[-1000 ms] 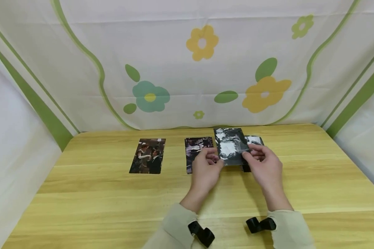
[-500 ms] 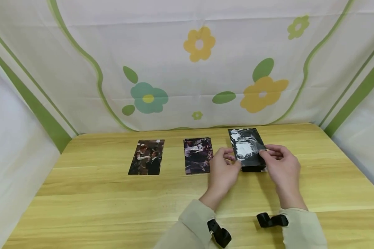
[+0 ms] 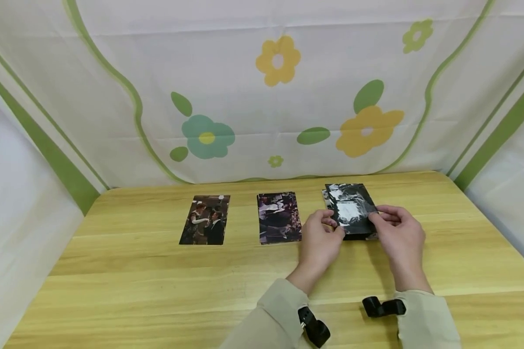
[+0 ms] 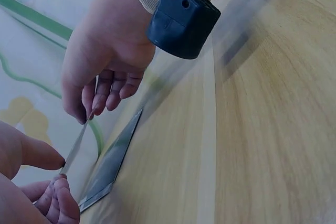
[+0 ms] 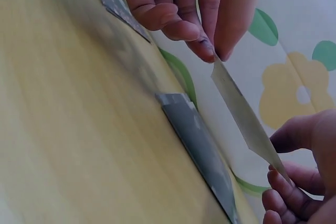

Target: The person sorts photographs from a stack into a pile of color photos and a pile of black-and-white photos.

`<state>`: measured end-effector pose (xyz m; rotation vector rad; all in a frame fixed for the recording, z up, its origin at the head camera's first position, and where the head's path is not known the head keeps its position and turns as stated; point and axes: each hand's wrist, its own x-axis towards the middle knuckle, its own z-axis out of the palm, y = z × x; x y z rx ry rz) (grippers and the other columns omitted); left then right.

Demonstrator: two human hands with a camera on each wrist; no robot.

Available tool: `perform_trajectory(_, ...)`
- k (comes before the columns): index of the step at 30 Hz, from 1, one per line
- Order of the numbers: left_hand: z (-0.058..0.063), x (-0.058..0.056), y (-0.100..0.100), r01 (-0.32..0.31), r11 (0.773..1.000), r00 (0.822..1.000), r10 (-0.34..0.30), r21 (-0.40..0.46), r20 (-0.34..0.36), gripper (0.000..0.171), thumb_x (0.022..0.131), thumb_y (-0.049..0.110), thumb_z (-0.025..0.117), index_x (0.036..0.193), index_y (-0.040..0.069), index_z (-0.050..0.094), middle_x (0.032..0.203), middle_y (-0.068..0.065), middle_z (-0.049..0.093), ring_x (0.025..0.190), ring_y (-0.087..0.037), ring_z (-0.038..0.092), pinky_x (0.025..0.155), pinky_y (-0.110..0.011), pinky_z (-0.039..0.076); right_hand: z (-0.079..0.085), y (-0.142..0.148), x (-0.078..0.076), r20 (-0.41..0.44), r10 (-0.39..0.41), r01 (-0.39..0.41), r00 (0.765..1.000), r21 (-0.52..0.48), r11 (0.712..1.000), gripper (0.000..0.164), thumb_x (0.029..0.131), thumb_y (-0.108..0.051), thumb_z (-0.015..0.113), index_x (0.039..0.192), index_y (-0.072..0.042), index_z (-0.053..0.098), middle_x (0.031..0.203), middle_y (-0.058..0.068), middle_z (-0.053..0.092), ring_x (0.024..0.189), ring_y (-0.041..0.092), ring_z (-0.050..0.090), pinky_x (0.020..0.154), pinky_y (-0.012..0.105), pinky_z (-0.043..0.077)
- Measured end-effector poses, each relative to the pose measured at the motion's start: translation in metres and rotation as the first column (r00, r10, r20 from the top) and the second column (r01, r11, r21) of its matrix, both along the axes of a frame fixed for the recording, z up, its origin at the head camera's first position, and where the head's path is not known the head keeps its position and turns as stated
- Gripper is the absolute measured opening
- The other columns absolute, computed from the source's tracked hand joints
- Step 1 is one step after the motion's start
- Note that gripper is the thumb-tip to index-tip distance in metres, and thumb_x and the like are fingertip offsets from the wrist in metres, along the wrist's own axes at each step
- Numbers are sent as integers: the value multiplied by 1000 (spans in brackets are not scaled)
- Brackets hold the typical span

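Note:
A black-and-white photo print (image 3: pixel 353 208) is held by both hands, its face tilted up. My left hand (image 3: pixel 320 242) pinches its near left corner between thumb and fingers. On the right edge, my right hand (image 3: pixel 399 237) pinches it with the thumb on top. Beneath it lies a stack of photo prints (image 3: pixel 359 237), mostly covered in the head view. In the right wrist view the held print (image 5: pixel 239 111) shows edge-on, with a gap between it and the stack (image 5: pixel 199 148) on the table.
A second stack of prints (image 3: pixel 279 218) with a purplish dance scene lies left of my hands. Farther left is a colour print (image 3: pixel 205 220) of two people. A floral cloth (image 3: pixel 244 72) hangs behind the wooden table (image 3: pixel 157 291).
Both hands have carried the black-and-white print rightward from between the two stacks to over the right stack, then slightly nearer me in the last half second. The other prints have stayed put.

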<state>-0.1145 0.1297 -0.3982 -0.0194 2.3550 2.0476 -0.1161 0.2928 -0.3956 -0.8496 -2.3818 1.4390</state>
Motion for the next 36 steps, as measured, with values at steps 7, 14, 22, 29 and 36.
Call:
perform_trajectory(7, -4, -2, 2, 13, 1000, 1000, -13, -13, 11, 39, 88, -5, 77, 125, 4, 72, 95, -2, 69, 77, -2, 54, 71, -20, 50, -8, 3, 0, 17, -3, 3, 1000, 30, 1000, 44, 97, -35, 76, 135, -13, 71, 95, -17, 62, 88, 2, 57, 66, 17, 50)
perform_trajectory(14, -6, -3, 1, 27, 998, 1000, -26, -59, 14, 40, 89, -4, 77, 128, 3, 73, 97, -1, 68, 79, -2, 54, 74, -20, 51, -14, 4, 0, 32, -12, 11, 999, 41, 999, 44, 96, -37, 77, 133, -13, 72, 87, -23, 62, 85, 0, 57, 68, 15, 48)
perform_trajectory(22, -8, -3, -1, 48, 998, 998, -46, -51, 32, 38, 92, -3, 76, 130, 3, 72, 97, -1, 66, 81, -2, 53, 77, -20, 50, -16, 5, -2, 62, 12, -17, 998, 81, 997, 44, 96, -40, 75, 133, -15, 73, 89, -23, 62, 87, 1, 56, 71, 16, 47)
perform_trajectory(29, -7, -4, -1, 57, 996, 998, -54, -75, 39, 39, 93, -2, 76, 131, 4, 71, 98, 0, 66, 81, -2, 53, 77, -21, 51, -15, 5, -3, 63, 17, -24, 998, 111, 994, 43, 97, -38, 74, 132, -14, 73, 93, -19, 64, 87, 2, 56, 73, 17, 46)
perform_trajectory(36, -9, -4, -1, 58, 993, 998, -55, -99, 36, 40, 91, -2, 78, 130, 4, 72, 97, 1, 65, 80, -3, 52, 78, -21, 50, -19, 9, -2, 61, 26, -33, 998, 117, 993, 47, 98, -40, 75, 135, -12, 72, 97, -15, 67, 86, -1, 56, 72, 16, 45)
